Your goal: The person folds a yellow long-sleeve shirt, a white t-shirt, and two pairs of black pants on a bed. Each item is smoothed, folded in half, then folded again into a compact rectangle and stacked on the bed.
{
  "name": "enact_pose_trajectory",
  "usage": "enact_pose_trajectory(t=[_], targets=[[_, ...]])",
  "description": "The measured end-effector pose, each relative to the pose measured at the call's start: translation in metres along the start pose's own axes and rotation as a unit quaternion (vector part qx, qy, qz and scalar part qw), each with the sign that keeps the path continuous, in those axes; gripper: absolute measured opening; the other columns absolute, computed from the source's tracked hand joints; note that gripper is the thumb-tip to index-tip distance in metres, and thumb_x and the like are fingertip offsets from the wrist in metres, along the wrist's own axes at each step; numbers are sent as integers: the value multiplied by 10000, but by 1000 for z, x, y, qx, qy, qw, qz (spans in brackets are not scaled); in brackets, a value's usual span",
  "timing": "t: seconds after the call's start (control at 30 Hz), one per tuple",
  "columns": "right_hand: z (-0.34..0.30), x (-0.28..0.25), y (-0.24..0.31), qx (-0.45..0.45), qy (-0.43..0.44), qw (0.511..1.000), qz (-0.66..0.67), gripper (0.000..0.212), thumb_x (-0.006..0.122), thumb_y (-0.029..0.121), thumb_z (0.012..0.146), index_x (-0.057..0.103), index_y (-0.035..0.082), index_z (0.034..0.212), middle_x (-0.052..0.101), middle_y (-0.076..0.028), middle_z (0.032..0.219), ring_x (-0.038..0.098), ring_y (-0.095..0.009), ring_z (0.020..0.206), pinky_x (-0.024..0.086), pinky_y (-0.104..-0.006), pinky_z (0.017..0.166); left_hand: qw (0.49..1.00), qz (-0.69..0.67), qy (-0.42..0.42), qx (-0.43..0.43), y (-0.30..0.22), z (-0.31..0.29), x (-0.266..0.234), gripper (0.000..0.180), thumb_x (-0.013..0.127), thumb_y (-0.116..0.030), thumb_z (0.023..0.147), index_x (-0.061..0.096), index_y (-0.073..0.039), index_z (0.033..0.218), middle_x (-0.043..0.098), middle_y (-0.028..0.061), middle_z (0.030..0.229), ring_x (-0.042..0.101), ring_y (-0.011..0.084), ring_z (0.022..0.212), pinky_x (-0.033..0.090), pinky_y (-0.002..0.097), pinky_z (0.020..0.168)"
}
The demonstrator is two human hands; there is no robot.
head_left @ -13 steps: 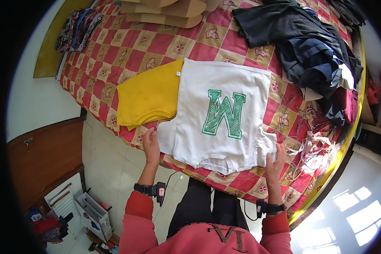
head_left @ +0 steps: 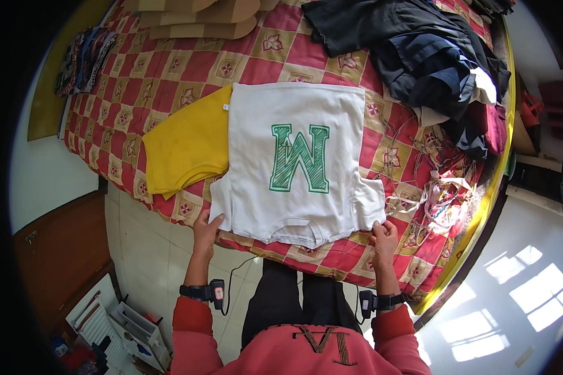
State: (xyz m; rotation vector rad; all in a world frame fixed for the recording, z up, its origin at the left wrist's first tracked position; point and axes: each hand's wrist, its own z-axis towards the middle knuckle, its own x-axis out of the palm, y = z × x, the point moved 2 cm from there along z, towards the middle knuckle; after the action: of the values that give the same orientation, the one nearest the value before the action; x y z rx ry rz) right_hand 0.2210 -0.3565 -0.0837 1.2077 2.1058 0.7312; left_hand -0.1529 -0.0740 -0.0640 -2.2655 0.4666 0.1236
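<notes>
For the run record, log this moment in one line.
left hand: touching left-side sleeve; right hand: pinching right-side sleeve; white shirt: flat on checked bedspread, neckline toward near edge; yellow garment: along shirt's left side

One white shirt (head_left: 250, 156), one yellow garment (head_left: 187, 147), two hands (head_left: 204, 235) (head_left: 385, 240) and perhaps three cardboard pieces (head_left: 200, 30) show.

Smooth, matt cloth on the white T-shirt (head_left: 250, 156), matt cloth again on the yellow garment (head_left: 187, 144), rumpled cloth for the bedspread (head_left: 319, 72), and look, glossy floor tiles (head_left: 145, 231)!
</notes>
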Motion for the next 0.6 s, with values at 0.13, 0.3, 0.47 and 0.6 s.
enact_pose_trajectory(t=[0.13,0.3,0.47,0.6], targets=[[9,11,4,22,-27,996,83,300,680,68,856,504,22,1094,594,-52,939,552,-99,743,466,-228,608,990,-127,-2,-61,-6,3,-25,370,637,-110,876,529,-34,1222,630,60,1090,609,173,995,488,320,873],[12,4,2,25,-33,983,180,264,653,68,869,492,32,1075,583,-76,1005,615,-183,874,557,-347,767,958,-274,-28,-84,8,16,-37,447,608,-157,919,446,-56,1324,555,105,1272,548,237,1164,450,428,1008],[10,3,8,56,21,957,285,282,636,105,901,477,41,1125,581,-110,1126,596,-239,1032,510,-428,926,934,-349,-28,-70,16,13,-27,468,667,-283,902,484,-59,1269,545,95,1289,538,244,1181,434,425,1015],[-1,15,5,122,14,936,329,338,661,121,898,523,61,1201,601,-70,1158,580,-223,1088,473,-423,984,947,-305,-28,-96,14,2,-19,517,674,-360,890,495,-63,1274,557,78,1273,542,234,1168,419,427,1017]])
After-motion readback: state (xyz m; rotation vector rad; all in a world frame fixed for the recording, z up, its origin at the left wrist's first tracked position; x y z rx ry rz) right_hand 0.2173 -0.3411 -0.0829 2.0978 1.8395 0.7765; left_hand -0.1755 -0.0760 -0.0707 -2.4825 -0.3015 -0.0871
